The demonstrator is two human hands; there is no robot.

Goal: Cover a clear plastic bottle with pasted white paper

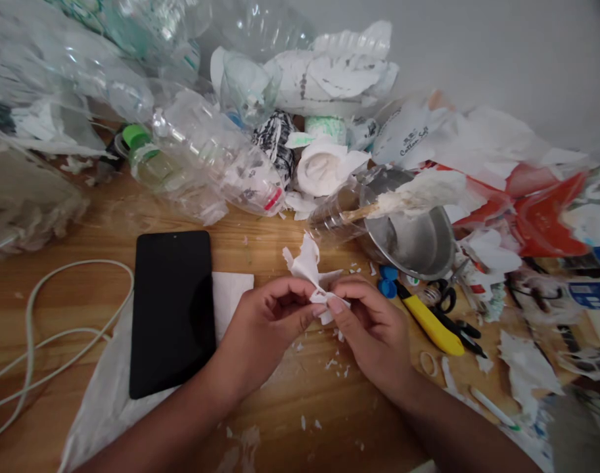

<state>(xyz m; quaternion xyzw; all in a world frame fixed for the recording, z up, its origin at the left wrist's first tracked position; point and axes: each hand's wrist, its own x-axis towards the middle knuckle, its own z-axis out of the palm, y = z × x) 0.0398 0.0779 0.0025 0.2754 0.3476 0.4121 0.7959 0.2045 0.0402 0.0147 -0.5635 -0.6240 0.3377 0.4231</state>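
Observation:
A crumpled piece of white paper (305, 264) with torn edges is pinched between both hands over the wooden table. My left hand (270, 318) is closed on its left side, thumb and forefinger pressed together. Opposite it, my right hand (373, 322) is closed on the right side, thumb on top. The fingertips of the two hands nearly meet, and they hide the lower middle of the paper. Small white paper scraps (332, 362) lie scattered on the table beneath the hands.
Left of my hands lies a black tablet (174, 315) beside a white cable (31, 328). A metal pot (418, 243), a yellow-handled cutter (435, 325) and blue bottle caps (387, 281) are at the right. Clear plastic bottles (215, 151) and paper fill the back.

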